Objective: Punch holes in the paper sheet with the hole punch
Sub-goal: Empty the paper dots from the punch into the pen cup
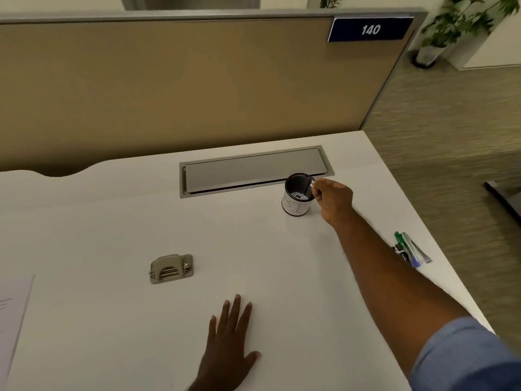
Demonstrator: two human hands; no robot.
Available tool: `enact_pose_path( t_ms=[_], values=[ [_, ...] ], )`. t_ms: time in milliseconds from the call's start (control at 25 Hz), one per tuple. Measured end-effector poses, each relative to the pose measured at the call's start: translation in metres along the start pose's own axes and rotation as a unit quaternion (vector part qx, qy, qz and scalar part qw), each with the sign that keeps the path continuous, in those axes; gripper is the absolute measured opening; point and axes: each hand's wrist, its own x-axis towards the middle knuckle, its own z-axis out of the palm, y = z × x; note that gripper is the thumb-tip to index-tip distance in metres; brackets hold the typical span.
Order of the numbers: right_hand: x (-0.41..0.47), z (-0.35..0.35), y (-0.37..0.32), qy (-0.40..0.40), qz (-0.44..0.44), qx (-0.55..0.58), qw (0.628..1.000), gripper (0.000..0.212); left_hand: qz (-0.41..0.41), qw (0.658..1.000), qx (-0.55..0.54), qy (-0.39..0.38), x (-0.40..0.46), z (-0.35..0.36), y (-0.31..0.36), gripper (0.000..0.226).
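A small metal hole punch (pixel 171 268) sits on the white desk, left of centre, with nothing under it. A paper sheet (pixel 12 311) lies at the desk's left edge, only partly in view. My left hand (pixel 229 344) rests flat on the desk, fingers spread, to the right of and nearer than the punch. My right hand (pixel 332 199) is stretched out to a small black cup (pixel 297 197) with a white label, fingertips pinched at its rim. White bits lie inside the cup. Whether the fingers hold something small is unclear.
A grey cable-tray lid (pixel 253 170) is set into the desk behind the cup. Several pens (pixel 411 249) lie near the right edge. A tan partition (pixel 183 86) with a "140" sign (pixel 370 29) rises at the back.
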Motion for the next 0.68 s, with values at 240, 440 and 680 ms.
enact_pose_path(
  t_ms=[240, 440, 680],
  values=[
    [0.010, 0.016, 0.001, -0.009, -0.195, -0.388, 0.901, 0.014, -0.034, 0.998, -0.048, 0.021, 0.019, -0.018, 0.000, 0.098],
    [0.012, 0.020, 0.008, -0.057, -0.265, -0.473, 0.838, 0.020, -0.040, 0.998, -0.043, 0.008, 0.035, -0.034, -0.005, 0.103],
    [0.010, 0.019, -0.001, -0.021, -0.343, -0.462, 0.818, 0.018, -0.034, 0.998, -0.042, 0.015, 0.035, -0.031, -0.008, 0.101]
  ],
)
